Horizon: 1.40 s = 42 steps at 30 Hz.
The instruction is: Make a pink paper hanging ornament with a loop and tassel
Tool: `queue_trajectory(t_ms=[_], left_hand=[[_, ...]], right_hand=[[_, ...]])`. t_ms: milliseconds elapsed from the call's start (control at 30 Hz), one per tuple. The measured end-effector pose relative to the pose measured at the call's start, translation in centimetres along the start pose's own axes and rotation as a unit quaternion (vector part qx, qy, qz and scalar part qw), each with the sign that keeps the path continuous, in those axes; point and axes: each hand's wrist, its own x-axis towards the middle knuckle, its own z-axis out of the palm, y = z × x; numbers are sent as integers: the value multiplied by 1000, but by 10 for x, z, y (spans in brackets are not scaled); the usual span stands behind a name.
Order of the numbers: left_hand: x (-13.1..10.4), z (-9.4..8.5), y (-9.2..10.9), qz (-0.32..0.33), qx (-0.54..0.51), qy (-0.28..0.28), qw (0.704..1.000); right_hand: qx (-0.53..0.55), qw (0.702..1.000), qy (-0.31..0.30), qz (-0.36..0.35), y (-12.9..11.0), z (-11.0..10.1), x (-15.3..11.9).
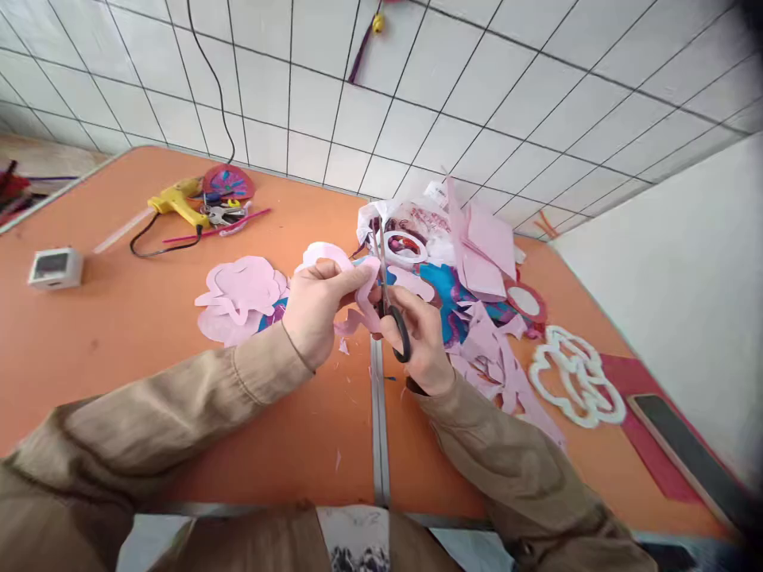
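Observation:
My left hand pinches a curvy cut-out of pink paper between thumb and fingers, above the middle of the table. In my right hand is a pair of scissors with black handles, its blades pointing away from me. The blades lie right beside the held paper's edge; whether they touch it I cannot tell. Left of my hands rests a pile of pink cloud-like cut-outs. Pink paper scraps lie to the right, with blue and purple pieces behind.
A yellow glue gun with a cord lies at the back left, near a small white box. Folded pink sheets stand by the tiled wall. White cloud-shaped outlines and a phone are at the right. A metal seam divides the orange table.

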Motion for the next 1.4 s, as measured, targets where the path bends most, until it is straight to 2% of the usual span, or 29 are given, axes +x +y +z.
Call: queue_trajectory(t_ms=[200,367,1067,1400], left_hand=[[2,2,1,-5,3,2,1000],[2,1,1,-2,2,-20,1000],[2,3,1,-13,4,24,1000],[4,1,1,-17,5,25,1000]], right_hand=[[1,1000,-5,17,-2,0,-2],[14,1000,-15,18,-3,-2,-2],[-2,999,-6,41,-10,1,0],[-9,999,-3,38,-10,-2,0]])
